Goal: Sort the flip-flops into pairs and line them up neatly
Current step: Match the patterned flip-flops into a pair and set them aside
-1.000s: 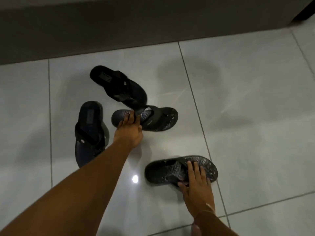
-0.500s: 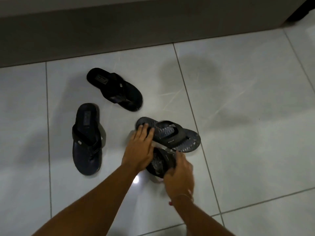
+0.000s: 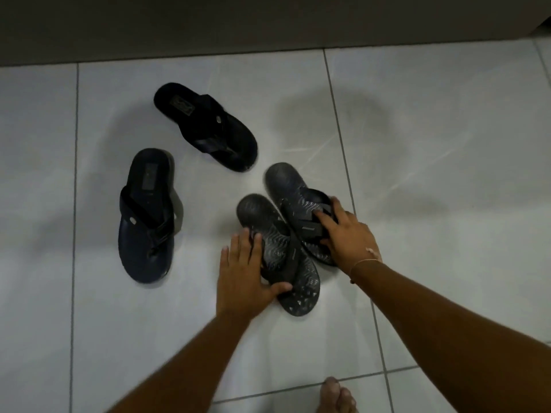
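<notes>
**Two patterned flip-flops side by side under both hands**

On the pale tiled floor (image 3: 417, 144) lie four flip-flops. The two with a wavy grey pattern sit close together near the middle, heels pointing away and to the left, touching or slightly overlapping along their inner edges. The left hand (image 3: 243, 275) lies on the near patterned flip-flop (image 3: 278, 251): fingers spread over its left edge and strap, thumb hooked across the sole near the toe, a loose grip rather than a closed fist. The right hand (image 3: 347, 234) presses on the far patterned flip-flop (image 3: 293, 193), fingers curled onto its strap, thumb at the sole's near edge; a thin bracelet (image 3: 362, 263) circles the wrist.

The plain pair is untouched and well apart from each other. The navy flip-flop (image 3: 147, 216) lies to the left, heel away. The black flip-flop (image 3: 205, 126) lies farther off, angled, its toe just beside the far patterned heel. A dark wall base (image 3: 268, 25) runs along the top. Bare toes (image 3: 337, 396) show at the bottom edge.
</notes>
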A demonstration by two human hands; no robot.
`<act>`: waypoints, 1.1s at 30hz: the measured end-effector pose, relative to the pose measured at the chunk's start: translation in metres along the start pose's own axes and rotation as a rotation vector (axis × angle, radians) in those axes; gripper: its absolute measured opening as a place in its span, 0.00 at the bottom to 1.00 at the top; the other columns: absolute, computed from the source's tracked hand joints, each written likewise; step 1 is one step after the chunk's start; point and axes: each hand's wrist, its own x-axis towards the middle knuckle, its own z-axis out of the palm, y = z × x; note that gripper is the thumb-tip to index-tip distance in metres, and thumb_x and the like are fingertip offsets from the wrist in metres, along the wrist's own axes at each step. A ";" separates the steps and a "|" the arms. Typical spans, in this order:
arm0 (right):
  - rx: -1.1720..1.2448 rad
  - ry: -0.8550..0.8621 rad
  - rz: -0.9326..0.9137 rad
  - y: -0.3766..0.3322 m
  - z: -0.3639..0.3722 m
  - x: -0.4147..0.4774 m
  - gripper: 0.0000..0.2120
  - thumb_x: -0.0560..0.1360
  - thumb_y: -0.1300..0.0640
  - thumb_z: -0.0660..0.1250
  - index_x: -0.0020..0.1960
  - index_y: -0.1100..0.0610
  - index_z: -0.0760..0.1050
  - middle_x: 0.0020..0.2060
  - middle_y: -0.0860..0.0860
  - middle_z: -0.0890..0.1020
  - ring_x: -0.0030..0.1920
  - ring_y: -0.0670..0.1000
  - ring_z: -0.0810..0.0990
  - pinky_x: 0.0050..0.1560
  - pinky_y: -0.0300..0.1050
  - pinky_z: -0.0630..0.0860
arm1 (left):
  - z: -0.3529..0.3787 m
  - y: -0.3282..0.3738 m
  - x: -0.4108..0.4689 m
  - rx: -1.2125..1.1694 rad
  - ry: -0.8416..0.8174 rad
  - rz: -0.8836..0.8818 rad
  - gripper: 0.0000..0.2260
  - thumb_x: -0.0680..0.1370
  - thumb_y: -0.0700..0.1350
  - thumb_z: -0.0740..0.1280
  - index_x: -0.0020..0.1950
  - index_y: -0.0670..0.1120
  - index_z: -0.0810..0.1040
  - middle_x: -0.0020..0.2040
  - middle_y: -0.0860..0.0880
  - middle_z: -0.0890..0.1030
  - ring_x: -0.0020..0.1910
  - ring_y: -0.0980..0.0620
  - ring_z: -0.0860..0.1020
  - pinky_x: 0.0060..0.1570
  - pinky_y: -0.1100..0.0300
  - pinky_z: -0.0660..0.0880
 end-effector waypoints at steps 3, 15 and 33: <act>0.047 0.017 0.117 0.024 0.003 -0.020 0.30 0.76 0.50 0.65 0.75 0.45 0.56 0.77 0.56 0.57 0.61 0.62 0.72 0.59 0.58 0.75 | -0.021 -0.022 0.023 0.128 -0.039 0.136 0.55 0.63 0.81 0.53 0.79 0.49 0.45 0.80 0.43 0.45 0.78 0.42 0.42 0.76 0.41 0.44; 0.197 -0.006 0.308 -0.004 0.027 -0.068 0.31 0.78 0.51 0.64 0.77 0.46 0.55 0.73 0.57 0.62 0.63 0.59 0.69 0.60 0.56 0.74 | -0.037 -0.016 0.065 0.272 -0.131 0.316 0.55 0.62 0.80 0.55 0.78 0.51 0.40 0.80 0.46 0.40 0.77 0.43 0.35 0.76 0.41 0.41; 0.335 0.032 0.175 0.021 -0.024 -0.065 0.31 0.76 0.39 0.62 0.75 0.46 0.58 0.72 0.52 0.66 0.60 0.58 0.77 0.55 0.54 0.79 | -0.038 0.025 0.019 0.104 -0.015 0.377 0.44 0.73 0.71 0.56 0.79 0.47 0.46 0.80 0.42 0.46 0.78 0.42 0.40 0.75 0.41 0.50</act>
